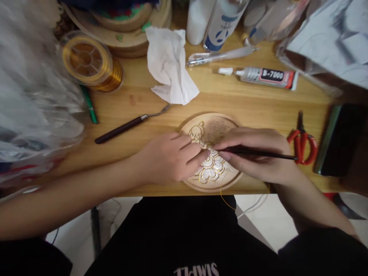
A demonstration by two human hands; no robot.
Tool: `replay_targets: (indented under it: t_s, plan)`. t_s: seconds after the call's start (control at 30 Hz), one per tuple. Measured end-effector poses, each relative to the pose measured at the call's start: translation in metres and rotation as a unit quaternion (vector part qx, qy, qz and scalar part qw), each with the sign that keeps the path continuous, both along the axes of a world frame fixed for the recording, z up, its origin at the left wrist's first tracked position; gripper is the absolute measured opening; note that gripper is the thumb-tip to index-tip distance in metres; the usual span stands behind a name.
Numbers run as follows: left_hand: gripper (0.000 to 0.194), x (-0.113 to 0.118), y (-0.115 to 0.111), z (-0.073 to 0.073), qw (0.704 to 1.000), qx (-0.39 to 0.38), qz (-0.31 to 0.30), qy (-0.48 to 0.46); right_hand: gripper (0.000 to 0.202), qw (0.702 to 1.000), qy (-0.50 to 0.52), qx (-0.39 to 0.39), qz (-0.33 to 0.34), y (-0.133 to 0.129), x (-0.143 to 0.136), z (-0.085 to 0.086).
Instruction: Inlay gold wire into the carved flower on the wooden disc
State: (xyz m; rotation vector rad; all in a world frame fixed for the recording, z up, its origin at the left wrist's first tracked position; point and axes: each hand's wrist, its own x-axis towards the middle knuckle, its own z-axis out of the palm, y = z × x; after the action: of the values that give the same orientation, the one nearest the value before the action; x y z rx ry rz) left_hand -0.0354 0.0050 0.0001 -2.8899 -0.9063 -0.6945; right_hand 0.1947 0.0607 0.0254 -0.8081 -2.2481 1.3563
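The wooden surface [129, 103] spans your view, with crumpled clear plastic [37, 92] heaped along its left side. Your left hand [169, 157] lies over the left part of the round wooden plate [198, 185], fingers bent and their tips near its middle; you cannot tell whether that grip pinches anything. Your right hand [258, 153] comes over the plate from the right, its grip closed on a thin dark tool [264, 154], the tip at the design near the plate's middle. The plate sits at the near edge of the surface, in front of you, with gold outlines and pale, shiny fills on part of its drawn pattern.

At the far right you have a dark phone [339, 140], and beside it red-handled pliers [301, 143]. Up and to the left stands a spool of gold wire [90, 63]; right of it lies a crumpled white tissue [172, 69]. Below the tissue is a dark-handled palette knife [122, 128], and to the upper right a B-7000 tube [266, 76]. The smallest is a loose gold strand [225, 201], hanging past the near edge.
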Motion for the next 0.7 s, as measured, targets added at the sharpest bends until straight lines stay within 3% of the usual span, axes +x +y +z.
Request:
replay_targets:
  t_s: [0.23, 0.53, 0.7]
  plan:
    - [0.017, 0.002, 0.001, 0.004, 1.000, -0.011, 0.003, 0.011, 0.015, 0.998, -0.025, -0.062, -0.013, 0.002, 0.006, 0.000]
    - [0.017, 0.002, 0.001, 0.002, 1.000, -0.023, -0.006, 0.008, 0.010, 0.998, -0.048, -0.027, 0.039, 0.011, 0.008, 0.000]
    - [0.007, 0.003, -0.001, 0.003, 1.000, -0.013, 0.020, 0.000, 0.010, 0.998, -0.036, -0.020, 0.054, 0.012, 0.008, -0.001]
